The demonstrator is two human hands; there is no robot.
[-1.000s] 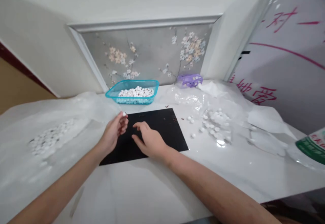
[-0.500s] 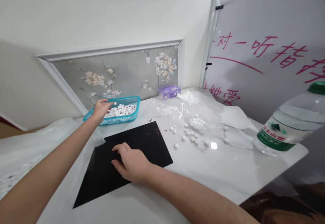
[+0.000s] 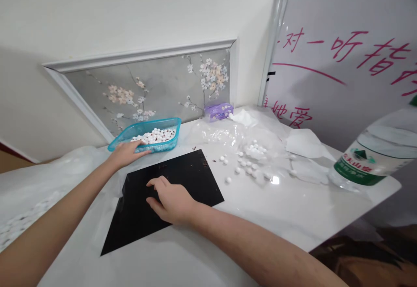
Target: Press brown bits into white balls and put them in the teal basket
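A blue basket (image 3: 178, 131) full of small white balls (image 3: 159, 135) stands against the wall. My left hand (image 3: 128, 153) is at its near side, with the fingers apart along the rim and nothing seen in them. On the white table (image 3: 276, 217) lies a black sheet (image 3: 130, 222) with small dark bits near its far edge. Over the sheet is my right hand (image 3: 169, 200), its thumb and fingers curved and apart, holding nothing.
Loose white balls (image 3: 247, 165) and a clear plastic bag (image 3: 218, 135) lie right of the sheet. Behind is a purple packet (image 3: 219, 111). A large water bottle (image 3: 371, 152) stands at the right. A bag of white balls (image 3: 29, 217) is at the left.
My left hand has come down from above the basket to its near rim; the white ball by its fingertips is no longer seen there. My right hand keeps its pose.
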